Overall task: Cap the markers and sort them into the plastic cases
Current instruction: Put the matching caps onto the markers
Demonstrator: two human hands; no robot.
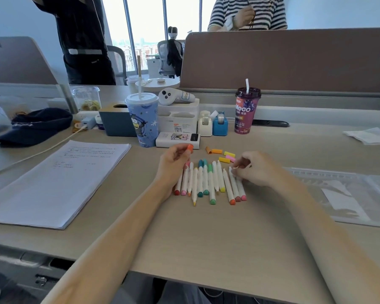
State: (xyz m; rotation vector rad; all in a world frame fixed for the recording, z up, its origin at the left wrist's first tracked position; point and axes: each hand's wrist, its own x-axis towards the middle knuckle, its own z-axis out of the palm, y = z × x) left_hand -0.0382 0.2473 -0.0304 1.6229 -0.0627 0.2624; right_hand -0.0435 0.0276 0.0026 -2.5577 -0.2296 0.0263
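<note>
Markers are lying in a row on the table between the hands. The left hand is pinching an orange cap; the right hand is closing narrowly on a marker's end. Matching colour, then pressing straight, should be working best. Plastic cases are waiting right; office clutter is crowding behind.

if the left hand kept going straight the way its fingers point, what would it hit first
The left hand, pinching an orange cap, points up and right across the desk. Likely first in that line are the loose caps just beyond its fingertips, though depth is hard to judge from this single view.
</note>
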